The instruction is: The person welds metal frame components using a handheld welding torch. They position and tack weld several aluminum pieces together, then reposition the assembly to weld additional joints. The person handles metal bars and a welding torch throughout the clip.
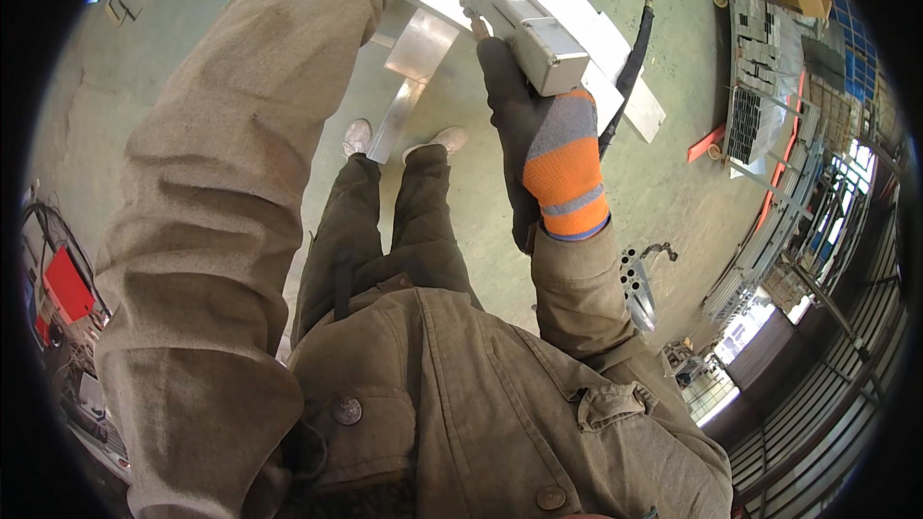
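Nearest: an olive work jacket [452, 404] with round buttons, seen from above, and trousers running down to two pale shoes [358, 135] on the green floor [673, 192].

Right hand [538, 135], in a glove with dark palm and orange-and-grey cuff, is raised in front of the body. Its fingers are wrapped round the lower end of a grey metal tool [524, 29], a boxy handheld unit; grip closed on it. A thick black cable [639, 38] hangs just beside the tool and runs away across the floor.

Left arm's sleeve [231, 202] reaches up to the top edge of the view; the left hand itself is cut off there, only a bit of orange showing. Cannot tell how its fingers stand.

Beyond the tool, flat sheets of bright metal [423, 43] lie on the floor, just past the shoes.

Farther right: racks of metal bars [769, 231]. Far left edge: a red box [67, 284] with cables.
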`<state>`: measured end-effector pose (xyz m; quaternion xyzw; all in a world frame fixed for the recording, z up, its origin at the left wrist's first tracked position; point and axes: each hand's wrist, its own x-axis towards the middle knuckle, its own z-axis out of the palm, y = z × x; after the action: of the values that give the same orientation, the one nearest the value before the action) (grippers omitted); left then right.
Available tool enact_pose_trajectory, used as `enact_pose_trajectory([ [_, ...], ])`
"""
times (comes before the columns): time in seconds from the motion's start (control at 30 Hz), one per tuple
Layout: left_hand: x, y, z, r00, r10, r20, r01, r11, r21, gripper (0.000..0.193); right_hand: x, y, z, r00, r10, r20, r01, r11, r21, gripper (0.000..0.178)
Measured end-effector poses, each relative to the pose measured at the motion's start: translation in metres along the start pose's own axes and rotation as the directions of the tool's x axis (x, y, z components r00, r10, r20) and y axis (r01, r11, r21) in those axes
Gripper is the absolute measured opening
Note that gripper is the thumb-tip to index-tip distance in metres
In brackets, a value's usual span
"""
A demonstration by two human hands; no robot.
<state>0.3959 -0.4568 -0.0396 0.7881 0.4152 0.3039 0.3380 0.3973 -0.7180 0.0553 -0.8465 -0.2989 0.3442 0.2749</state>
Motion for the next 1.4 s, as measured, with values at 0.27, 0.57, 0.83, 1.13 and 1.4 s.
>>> enact_pose_trajectory([
  [0.27,0.002,-0.003,0.004,0.998,0.053,-0.033,-0.053,0.999,0.013,0.049,0.006,0.003,0.003,1.000,-0.020,-0.008,0.020,1.000,0.014,0.056],
  [0.57,0.001,-0.002,0.004,1.000,0.017,-0.023,-0.016,1.000,0.016,0.049,0.006,0.000,0.000,0.996,-0.085,-0.011,0.084,0.993,-0.085,0.056],
  [0.83,0.002,-0.008,0.005,0.999,-0.035,0.026,0.032,0.996,0.086,0.051,0.006,-0.008,-0.002,0.996,-0.083,0.011,0.084,0.993,-0.084,0.053],
  [1.13,0.000,0.007,-0.002,0.995,-0.096,0.038,0.093,0.993,0.073,0.058,0.008,-0.010,-0.004,0.996,-0.081,0.027,0.084,0.988,-0.129,0.055],
  [1.4,-0.004,0.016,-0.008,0.994,-0.104,0.044,0.102,0.993,0.054,0.056,0.006,-0.010,-0.006,0.996,-0.078,0.049,0.085,0.983,-0.163,0.055],
])
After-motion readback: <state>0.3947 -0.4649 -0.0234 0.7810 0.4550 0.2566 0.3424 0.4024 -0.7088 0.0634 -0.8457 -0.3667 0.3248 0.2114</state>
